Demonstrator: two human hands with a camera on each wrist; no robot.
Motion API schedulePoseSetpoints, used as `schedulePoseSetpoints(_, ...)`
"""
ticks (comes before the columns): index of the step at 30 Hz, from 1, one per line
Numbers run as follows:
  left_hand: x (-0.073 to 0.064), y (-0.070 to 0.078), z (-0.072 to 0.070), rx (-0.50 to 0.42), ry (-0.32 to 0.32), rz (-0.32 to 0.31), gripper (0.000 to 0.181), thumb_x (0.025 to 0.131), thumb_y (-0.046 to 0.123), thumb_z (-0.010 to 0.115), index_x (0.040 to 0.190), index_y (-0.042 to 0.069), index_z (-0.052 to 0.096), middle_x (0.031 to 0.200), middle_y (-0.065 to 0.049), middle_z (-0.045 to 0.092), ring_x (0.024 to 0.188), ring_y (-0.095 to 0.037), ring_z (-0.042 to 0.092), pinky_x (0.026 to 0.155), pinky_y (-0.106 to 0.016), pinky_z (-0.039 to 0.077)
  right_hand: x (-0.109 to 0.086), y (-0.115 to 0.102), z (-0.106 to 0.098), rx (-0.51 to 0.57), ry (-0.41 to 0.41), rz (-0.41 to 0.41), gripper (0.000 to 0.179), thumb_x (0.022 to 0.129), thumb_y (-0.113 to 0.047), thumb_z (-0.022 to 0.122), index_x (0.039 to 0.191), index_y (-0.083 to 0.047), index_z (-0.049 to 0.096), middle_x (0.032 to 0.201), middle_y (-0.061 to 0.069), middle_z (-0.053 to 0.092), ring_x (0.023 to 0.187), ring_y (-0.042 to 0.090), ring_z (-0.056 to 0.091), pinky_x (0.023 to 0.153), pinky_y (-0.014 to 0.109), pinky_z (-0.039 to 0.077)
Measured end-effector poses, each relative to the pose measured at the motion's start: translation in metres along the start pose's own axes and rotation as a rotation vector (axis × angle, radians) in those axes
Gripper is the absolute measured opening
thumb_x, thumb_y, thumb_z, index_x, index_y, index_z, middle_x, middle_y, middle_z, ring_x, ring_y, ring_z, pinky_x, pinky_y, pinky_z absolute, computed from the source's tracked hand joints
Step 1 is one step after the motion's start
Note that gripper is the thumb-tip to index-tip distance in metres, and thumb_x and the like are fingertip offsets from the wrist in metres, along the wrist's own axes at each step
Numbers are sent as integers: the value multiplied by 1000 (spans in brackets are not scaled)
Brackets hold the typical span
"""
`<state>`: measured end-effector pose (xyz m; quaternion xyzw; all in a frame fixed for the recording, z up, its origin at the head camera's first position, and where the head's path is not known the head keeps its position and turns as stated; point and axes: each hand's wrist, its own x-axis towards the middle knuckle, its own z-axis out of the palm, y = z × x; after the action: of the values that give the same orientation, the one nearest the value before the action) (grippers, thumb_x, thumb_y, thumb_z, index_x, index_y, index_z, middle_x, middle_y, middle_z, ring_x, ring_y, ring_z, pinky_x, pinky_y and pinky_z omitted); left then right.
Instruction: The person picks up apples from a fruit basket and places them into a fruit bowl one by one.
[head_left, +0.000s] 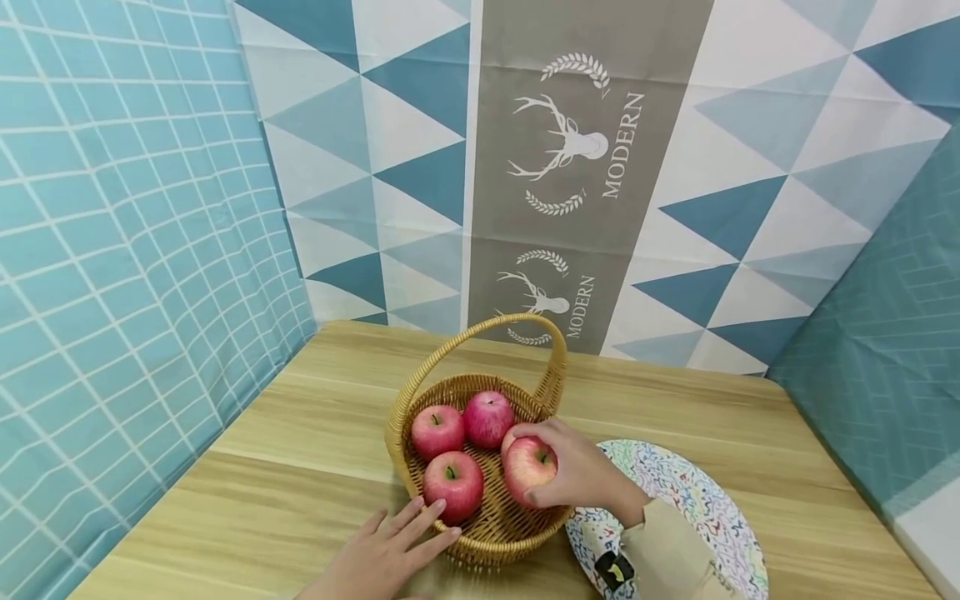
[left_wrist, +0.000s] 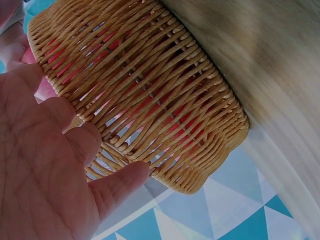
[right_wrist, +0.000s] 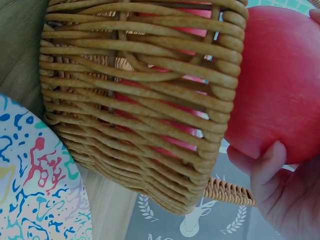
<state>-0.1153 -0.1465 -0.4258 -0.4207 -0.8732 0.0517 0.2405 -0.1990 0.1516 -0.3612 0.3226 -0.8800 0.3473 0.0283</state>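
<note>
A wicker basket with a tall arched handle stands on the wooden table and has several red apples in it. My right hand grips one apple at the basket's right side; in the right wrist view this apple is level with the rim, thumb and fingers around it. Another apple is partly hidden behind that hand. My left hand rests with spread, fairly straight fingers on the front left rim, close to the nearest apple. The left wrist view shows its fingertips touching the woven rim.
A round plate with a multicoloured squiggle pattern lies right of the basket, partly under my right forearm. Patterned cloth walls close off the back and sides of the table. Something white is at the right edge.
</note>
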Motion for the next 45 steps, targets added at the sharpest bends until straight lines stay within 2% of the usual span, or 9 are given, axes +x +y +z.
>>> schedulePoseSetpoints(9, 1, -1, -4, 30, 6, 17, 60, 89, 64, 46, 134, 26, 52, 136, -5, 55, 116, -25, 57, 72, -42, 53, 0, -3, -2, -117, -34, -16, 69, 56, -31, 77, 121, -16, 62, 109, -1, 54, 87, 15, 54, 68, 32, 47)
schedulePoseSetpoints(14, 2, 0, -3, 12, 3, 20, 61, 89, 64, 45, 135, 25, 52, 136, -6, 55, 116, -25, 57, 72, -42, 53, -4, -2, -7, -127, -14, -28, 72, 55, -31, 77, 124, -17, 62, 106, 0, 55, 87, 15, 54, 68, 32, 47)
schedulePoseSetpoints(22, -1, 0, 0, 21, 36, 22, 70, 84, 73, 43, 135, 25, 47, 134, -6, 56, 114, -25, 59, 69, -41, 54, -6, 1, -10, -138, -13, 7, 75, 55, -31, 76, 128, -18, 61, 103, -5, 53, 86, 12, 53, 68, 31, 46)
schedulePoseSetpoints(26, 0, -1, 0, 42, 42, 24, 65, 87, 70, 42, 134, 26, 48, 134, -5, 56, 114, -24, 58, 70, -40, 53, -7, 4, -12, -143, -1, 9, 74, 56, -31, 77, 127, -17, 62, 104, -5, 54, 86, 12, 54, 68, 31, 47)
schedulePoseSetpoints(32, 1, -1, -2, 25, 25, 18, 60, 87, 65, 49, 132, 25, 55, 134, -5, 56, 116, -25, 57, 71, -41, 53, -10, 7, -15, -139, 10, 30, 68, 56, -29, 76, 122, -17, 63, 107, -4, 55, 88, 14, 55, 69, 32, 48)
schedulePoseSetpoints(39, 1, 0, -2, 26, 10, 16, 62, 89, 67, 40, 133, 25, 53, 135, -5, 55, 117, -24, 56, 72, -40, 53, -9, 8, -16, -128, 2, 41, 65, 56, -28, 75, 119, -16, 64, 104, -5, 54, 84, 13, 54, 67, 31, 47)
schedulePoseSetpoints(45, 0, 0, -1, 21, 23, 20, 63, 88, 68, 41, 134, 26, 49, 135, -5, 55, 118, -24, 56, 71, -40, 53, -10, 9, -17, -131, -8, 27, 63, 56, -29, 76, 117, -16, 64, 104, -2, 54, 84, 13, 54, 66, 31, 48)
